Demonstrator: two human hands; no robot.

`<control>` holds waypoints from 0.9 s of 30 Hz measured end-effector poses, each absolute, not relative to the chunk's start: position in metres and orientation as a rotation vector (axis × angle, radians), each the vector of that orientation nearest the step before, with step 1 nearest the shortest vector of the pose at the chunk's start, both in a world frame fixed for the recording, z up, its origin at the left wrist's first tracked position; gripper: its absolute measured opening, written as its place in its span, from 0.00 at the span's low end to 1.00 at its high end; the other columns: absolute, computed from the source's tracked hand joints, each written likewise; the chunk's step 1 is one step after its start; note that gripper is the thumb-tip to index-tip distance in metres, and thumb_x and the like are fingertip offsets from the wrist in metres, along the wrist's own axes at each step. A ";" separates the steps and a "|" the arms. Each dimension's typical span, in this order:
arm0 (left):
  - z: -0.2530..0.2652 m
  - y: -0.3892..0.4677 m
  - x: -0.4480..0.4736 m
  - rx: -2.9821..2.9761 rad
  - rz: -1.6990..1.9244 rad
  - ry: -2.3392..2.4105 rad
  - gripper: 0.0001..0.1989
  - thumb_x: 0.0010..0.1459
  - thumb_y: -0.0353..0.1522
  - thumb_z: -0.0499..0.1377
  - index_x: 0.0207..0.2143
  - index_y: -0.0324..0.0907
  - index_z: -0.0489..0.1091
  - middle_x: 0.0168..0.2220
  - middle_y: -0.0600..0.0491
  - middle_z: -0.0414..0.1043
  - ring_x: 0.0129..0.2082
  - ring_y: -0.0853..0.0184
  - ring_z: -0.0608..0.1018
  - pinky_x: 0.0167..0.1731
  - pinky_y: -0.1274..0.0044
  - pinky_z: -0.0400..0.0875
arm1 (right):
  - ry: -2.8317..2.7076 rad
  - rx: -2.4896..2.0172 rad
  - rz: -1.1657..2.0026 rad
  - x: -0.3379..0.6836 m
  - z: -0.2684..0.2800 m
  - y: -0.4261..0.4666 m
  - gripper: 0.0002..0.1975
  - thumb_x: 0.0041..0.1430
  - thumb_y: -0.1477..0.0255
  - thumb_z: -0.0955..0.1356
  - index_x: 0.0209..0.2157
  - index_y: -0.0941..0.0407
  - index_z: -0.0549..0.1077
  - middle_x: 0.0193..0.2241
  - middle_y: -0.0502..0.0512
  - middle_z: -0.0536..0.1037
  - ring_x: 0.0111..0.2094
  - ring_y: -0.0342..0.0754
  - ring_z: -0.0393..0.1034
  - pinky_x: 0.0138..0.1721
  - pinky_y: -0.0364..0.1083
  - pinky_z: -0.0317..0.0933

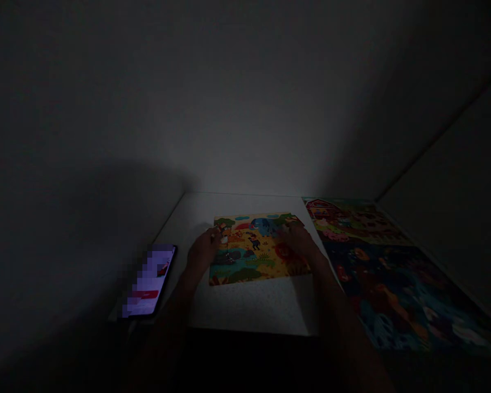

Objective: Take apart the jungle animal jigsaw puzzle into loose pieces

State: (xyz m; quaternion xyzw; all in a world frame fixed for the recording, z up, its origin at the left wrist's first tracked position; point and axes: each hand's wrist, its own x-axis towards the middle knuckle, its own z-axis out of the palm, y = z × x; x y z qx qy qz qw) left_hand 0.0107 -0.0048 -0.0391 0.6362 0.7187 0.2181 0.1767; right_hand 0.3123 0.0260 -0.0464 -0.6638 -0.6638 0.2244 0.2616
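It is very dark here, and only a little light falls on the small white table in front of me. My left hand rests on the left edge of the bright yellow animal jigsaw puzzle board, which lies flat in the middle of the table. The fingers of that hand seem to be pinching a small pale puzzle piece right at the board's upper left part, but it is too dim for me to be sure. My right hand lies on the right side of the same board, near the red lion picture. I cannot tell if those fingers are spread or pressed together. The board looks almost full of pictures, with an elephant, a lion and green bushes. I think most pieces sit in place and maybe only the spot by my left hand is left, though the dark hides any small gaps. Just beside the board on the right lie two more flat puzzle pictures, a farm puzzle with a red barn and a dark blue sea puzzle. A black phone with a glowing screen leans at the table's left edge, apart from my hands.
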 end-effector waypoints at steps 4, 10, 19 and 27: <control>-0.051 -0.030 0.023 2.053 0.544 1.941 0.29 0.53 0.45 0.65 0.56 0.46 0.69 0.56 0.44 0.68 0.57 0.50 0.68 0.55 0.64 0.62 | -1.791 -1.734 0.848 0.309 -0.034 0.021 0.19 0.62 0.59 0.66 0.47 0.57 0.75 0.47 0.61 0.78 0.47 0.54 0.74 0.48 0.49 0.65; -0.057 -0.038 0.026 2.210 0.580 1.896 0.28 0.55 0.44 0.64 0.56 0.43 0.68 0.53 0.42 0.67 0.56 0.49 0.66 0.57 0.59 0.58 | -1.575 -1.756 0.929 0.305 -0.020 0.017 0.18 0.63 0.60 0.64 0.46 0.57 0.76 0.45 0.58 0.79 0.46 0.53 0.74 0.47 0.48 0.66; -0.049 -0.024 0.025 2.161 0.804 1.673 0.13 0.62 0.40 0.58 0.45 0.46 0.74 0.47 0.45 0.75 0.53 0.54 0.72 0.59 0.63 0.59 | -1.583 -2.031 0.175 0.322 -0.085 -0.051 0.28 0.60 0.55 0.66 0.57 0.55 0.69 0.60 0.68 0.66 0.62 0.63 0.58 0.59 0.61 0.53; -0.046 -0.027 0.048 1.766 1.082 1.495 0.10 0.57 0.30 0.58 0.40 0.45 0.77 0.42 0.51 0.78 0.45 0.62 0.78 0.48 0.71 0.71 | -1.807 -1.829 0.065 0.312 -0.091 -0.066 0.20 0.64 0.63 0.63 0.55 0.53 0.70 0.59 0.63 0.68 0.60 0.59 0.61 0.60 0.59 0.55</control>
